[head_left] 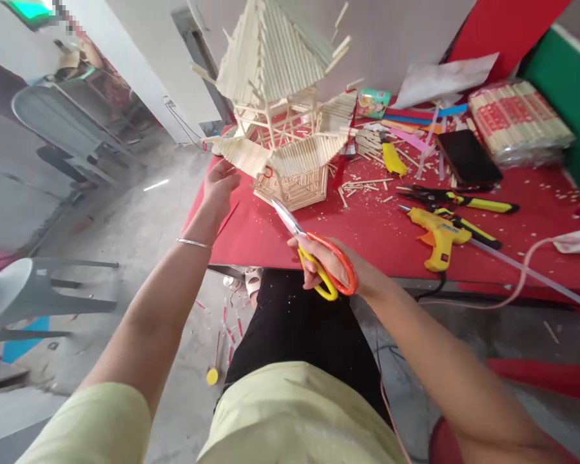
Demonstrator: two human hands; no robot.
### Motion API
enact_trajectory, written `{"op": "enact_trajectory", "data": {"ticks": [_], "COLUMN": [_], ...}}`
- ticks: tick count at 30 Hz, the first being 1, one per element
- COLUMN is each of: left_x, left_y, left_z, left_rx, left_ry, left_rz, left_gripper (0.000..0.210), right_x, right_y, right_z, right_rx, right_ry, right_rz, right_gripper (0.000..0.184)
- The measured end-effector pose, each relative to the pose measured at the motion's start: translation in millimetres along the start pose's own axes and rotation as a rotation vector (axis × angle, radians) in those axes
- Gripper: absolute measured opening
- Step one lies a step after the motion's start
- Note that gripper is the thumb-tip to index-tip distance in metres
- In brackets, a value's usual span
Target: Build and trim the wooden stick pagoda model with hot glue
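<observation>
A pagoda model built of pale wooden sticks [285, 158] stands on the red-covered table, with a tall pointed roof above a flared lower one. Red cord shows at some of the lower roof's corners. My left hand [221, 183] is at the model's left side, just below the lower roof edge. Its fingers are curled together, and whatever they pinch is too small to make out. In my right hand [326, 258] is a pair of scissors [290, 221] with one red and one yellow handle. Their blades are together and point at the model's base.
On the table [367, 225] are a yellow glue gun [439, 237], pliers [483, 203], a yellow cutter [393, 158], a black phone [468, 156], packed chopsticks [519, 122], a green can [373, 103] and scattered stick pieces. A grey plastic chair [43, 293] stands at left.
</observation>
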State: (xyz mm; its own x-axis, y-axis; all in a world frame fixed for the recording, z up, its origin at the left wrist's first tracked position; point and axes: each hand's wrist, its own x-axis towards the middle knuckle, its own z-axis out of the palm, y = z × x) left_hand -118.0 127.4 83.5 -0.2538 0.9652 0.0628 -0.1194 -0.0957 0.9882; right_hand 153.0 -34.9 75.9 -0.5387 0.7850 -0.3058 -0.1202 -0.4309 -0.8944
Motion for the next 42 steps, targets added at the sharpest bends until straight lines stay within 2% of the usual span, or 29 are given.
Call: {"op": "enact_trajectory", "data": {"ticks": [3, 5, 9, 13, 15, 19, 21, 25, 29, 33, 35, 36, 38, 40, 42], "left_x": [-3.8, -8.8, -18.5, -29.2, -36.9, -51.5, -53.0, -42.5, -33.7, -38.0, -41.7, -43.1, -44.3, -42.8, -38.6], "left_y": [3.9, 2.5, -15.2, -30.9, -33.7, -38.4, -43.5, -55.8, -55.0, -30.3, -11.2, -1.3, 17.0, 30.6, 38.5], "left_z": [16.4, 17.8, 2.2, -2.6, 3.4, 22.4, 31.9, 46.9, 57.9, 74.8, 86.8, 93.0, 105.0, 114.8, 122.3], "left_rx": [-0.097, -0.085, 0.104, 0.297, 0.317, 0.334, 0.425, 0.693, 0.824, 0.713, 0.627, 0.592, 0.538, 0.497, 0.469], "left_ry": [-0.089, -0.069, -0.089, -0.054, -0.055, -0.090, -0.077, -0.070, -0.105, -0.106, -0.117, -0.118, -0.122, -0.110, -0.098], "left_rz": [-0.028, -0.022, 0.192, 0.377, 0.425, 0.476, 0.498, 0.555, 0.482, 0.480, 0.481, 0.472, 0.445, 0.413, 0.385], "left_gripper": [0.022, 0.012, 0.024, 0.009, 0.003, 0.013, 0.015, 0.024, 0.026, 0.028, 0.025, 0.023, 0.020, 0.018, 0.016], "right_x": [-7.9, -13.9, -28.8, -44.3, -49.3, -48.2, -42.9, -32.0, -32.3, -37.9, -36.7, -34.9, -30.7, -28.1, -28.4], "right_y": [6.4, 10.6, 18.3, 20.7, 19.4, 16.4, 17.3, 25.2, 25.4, 0.9, -16.3, -24.7, -40.5, -54.5, -66.7], "right_z": [10.9, 17.1, 24.2, 27.3, 28.6, 32.3, 34.7, 37.5, 33.7, 24.7, 20.2, 18.3, 15.8, 15.2, 15.8], "right_rx": [0.055, 0.076, 0.131, 0.171, 0.202, 0.257, 0.232, 0.047, -0.292, -0.760, -0.858, -0.811, -0.534, -0.164, 0.112], "right_ry": [-0.030, -0.005, 0.048, 0.100, 0.120, 0.143, 0.180, 0.362, 0.572, 0.670, 0.688, 0.679, 0.606, 0.441, 0.252], "right_rz": [0.026, 0.031, 0.045, 0.066, 0.059, 0.028, 0.005, -0.063, -0.107, -0.195, -0.264, -0.280, -0.246, -0.171, -0.126], "right_gripper": [0.056, 0.057, 0.054, 0.055, 0.055, 0.057, 0.063, 0.070, 0.069, 0.052, 0.044, 0.043, 0.045, 0.051, 0.056]}}
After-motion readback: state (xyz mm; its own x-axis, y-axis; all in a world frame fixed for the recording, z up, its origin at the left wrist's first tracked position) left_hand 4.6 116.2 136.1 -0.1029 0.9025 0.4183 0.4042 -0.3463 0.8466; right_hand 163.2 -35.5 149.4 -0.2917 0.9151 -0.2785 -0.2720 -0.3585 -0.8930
